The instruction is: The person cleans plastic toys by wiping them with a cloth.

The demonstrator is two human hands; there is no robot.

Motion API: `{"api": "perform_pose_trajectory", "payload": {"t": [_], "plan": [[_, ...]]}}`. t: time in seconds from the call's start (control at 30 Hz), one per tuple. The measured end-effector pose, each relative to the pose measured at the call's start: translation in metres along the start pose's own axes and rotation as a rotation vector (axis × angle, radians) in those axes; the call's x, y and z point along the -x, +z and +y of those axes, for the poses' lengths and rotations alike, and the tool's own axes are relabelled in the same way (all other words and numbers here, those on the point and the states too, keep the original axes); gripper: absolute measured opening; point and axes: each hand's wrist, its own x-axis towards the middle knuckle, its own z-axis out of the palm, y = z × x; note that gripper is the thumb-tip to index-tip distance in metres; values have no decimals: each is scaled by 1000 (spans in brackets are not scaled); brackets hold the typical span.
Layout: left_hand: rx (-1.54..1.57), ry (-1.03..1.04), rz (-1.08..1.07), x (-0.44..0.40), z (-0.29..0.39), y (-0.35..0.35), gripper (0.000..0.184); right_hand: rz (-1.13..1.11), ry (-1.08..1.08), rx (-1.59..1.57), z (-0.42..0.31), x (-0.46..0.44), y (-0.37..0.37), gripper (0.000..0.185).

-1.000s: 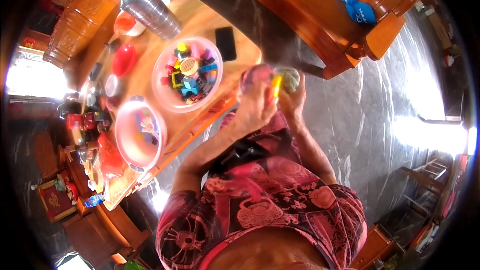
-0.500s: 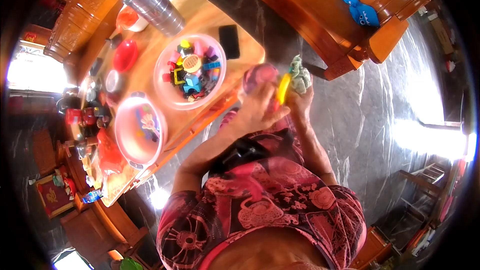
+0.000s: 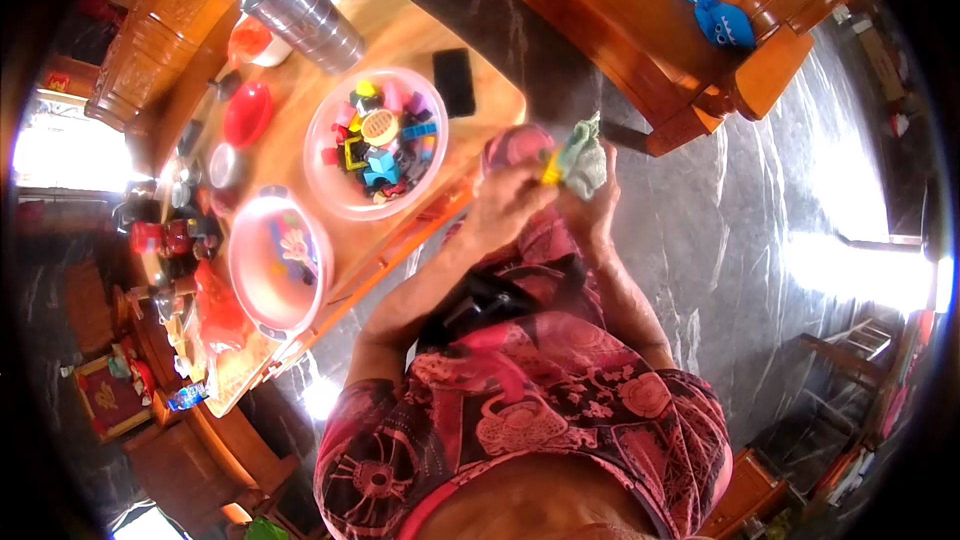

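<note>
Above my lap, my left hand (image 3: pixel 510 202) is closed on a small yellow piece (image 3: pixel 552 168). My right hand (image 3: pixel 594 202) holds a crumpled pale green cloth (image 3: pixel 583 165), which touches the yellow piece. The two hands are close together, just off the table's edge. To their left, a pink basin (image 3: pixel 318 180) holds many coloured toy pieces. A second pink basin (image 3: pixel 240 270), nearer me on the table, has a small hand-shaped piece (image 3: pixel 295 245) and some blue pieces inside.
On the wooden table (image 3: pixel 405 25) are a dark phone (image 3: pixel 454 83), a metal flask (image 3: pixel 305 15), a red bowl (image 3: pixel 248 114) and a red bag (image 3: pixel 218 310). A blue toy (image 3: pixel 722 22) lies on the wooden bench (image 3: pixel 590 0) ahead.
The yellow piece has tilted and is now mostly covered by my left fingers and the cloth. The cloth has shifted slightly left and spread over it.
</note>
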Motion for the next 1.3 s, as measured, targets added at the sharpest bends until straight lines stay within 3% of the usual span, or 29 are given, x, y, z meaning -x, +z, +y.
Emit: {"api": "perform_pose_trajectory", "payload": {"t": [0.17, 0.3, 0.4, 0.5, 0.67, 0.7, 0.77, 0.8, 0.83, 0.9, 1.03, 1.13, 1.2, 1.23, 1.3], "plan": [[-33, 92, 91, 2, -6, 5, 13, -45, 72, -50, 15, -1, 2, 44], [-14, 99, 126, 3, -1, 4, 12, -138, 253, -112, 7, 0, -6, 41], [309, -37, 177, 2, -13, -1, 9, -87, 182, -305, 8, 3, -14, 58], [491, 16, 264, -3, 8, -8, 10, -79, 202, -350, 3, -1, -27, 65], [615, 1, 223, -3, 4, -13, 14, -198, 385, -428, -6, -1, -47, 48], [562, -50, 234, 0, 10, -10, 15, -195, 387, -428, -9, -1, -43, 48], [506, -99, 244, 1, 11, -5, 15, -232, 73, -568, -13, -3, -32, 54], [406, -97, 189, 2, 3, -3, 17, -254, -47, -494, -3, -5, -28, 61], [305, -95, 134, 2, -1, -1, 20, -266, -40, -399, -5, -5, -24, 66], [295, -59, 108, 3, -6, 0, 19, -347, 31, -649, -11, -9, -14, 67], [219, 95, 81, 4, -3, 1, 18, -419, 222, -714, -5, -11, -12, 64], [208, 54, 83, 6, -3, 2, 16, -329, 194, -548, -6, -11, -8, 58], [-95, 145, 89, 4, 5, 5, 16, -242, 132, -317, -7, -10, -6, 53], [-92, 147, 90, 2, 11, 6, 16, -242, 130, -314, -8, -9, -7, 53], [-314, 320, 175, -1, 20, 8, 16, -183, 28, -59, -9, -7, -9, 50]]}}
